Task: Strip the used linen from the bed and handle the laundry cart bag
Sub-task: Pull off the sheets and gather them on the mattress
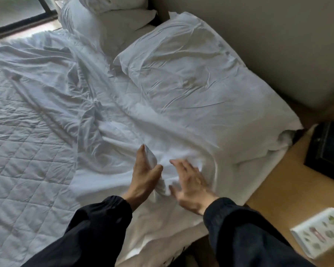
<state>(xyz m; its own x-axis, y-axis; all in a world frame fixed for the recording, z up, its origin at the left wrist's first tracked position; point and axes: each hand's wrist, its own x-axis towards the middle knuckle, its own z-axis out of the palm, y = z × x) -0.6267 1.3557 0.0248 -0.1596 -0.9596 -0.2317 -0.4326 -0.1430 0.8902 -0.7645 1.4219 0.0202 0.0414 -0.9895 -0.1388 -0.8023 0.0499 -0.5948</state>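
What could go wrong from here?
1. The pillow seems to lie on the sheet; pulling may drag it off toward the black box.
2. The left hand pinches only a small fold, and the right hand is open, so the grip might slip.
3. The quilted pad could bunch up with the sheet.

Both dark sleeves (pixel 96 228) reach forward from the lower edge. The left hand (pixel 145 178) pinches a fold of sheet (pixel 150 157) between thumb and fingers. The right hand (pixel 191 183), blurred, is just beside it, palm down, fingers spread.
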